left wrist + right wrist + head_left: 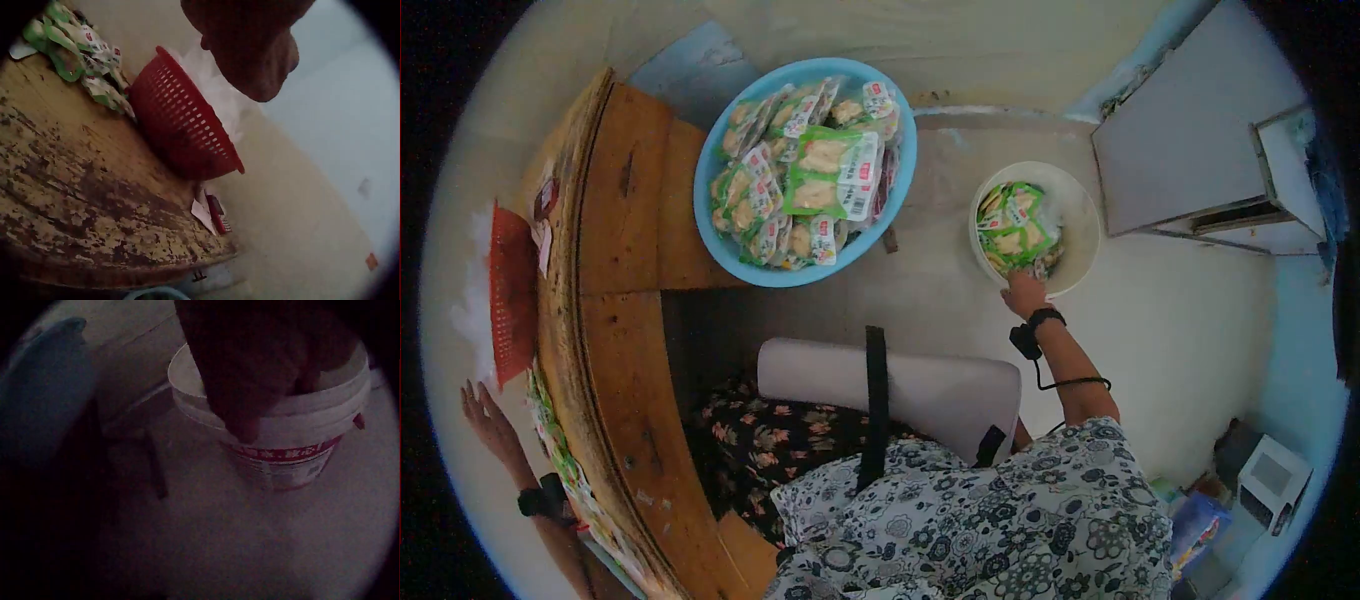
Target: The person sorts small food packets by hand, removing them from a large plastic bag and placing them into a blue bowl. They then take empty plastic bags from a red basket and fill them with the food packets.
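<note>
A white bucket with a red printed label holds several green-and-white packets of pale food. My right hand is at its near rim; in the right wrist view, the thumb lies down the outside wall while the other fingers go over the rim, so the hand grips it. Those inner fingers are largely hidden. At far left, my left hand is held out with fingers extended, close to a red perforated basket. In the left wrist view, the hand hangs above this basket and the white plastic in it.
A blue basin piled with similar packets stands beyond my lap. The worn wooden table runs along my left, with more packets near its edge. A grey cabinet stands at right. A rolled cushion lies across my lap.
</note>
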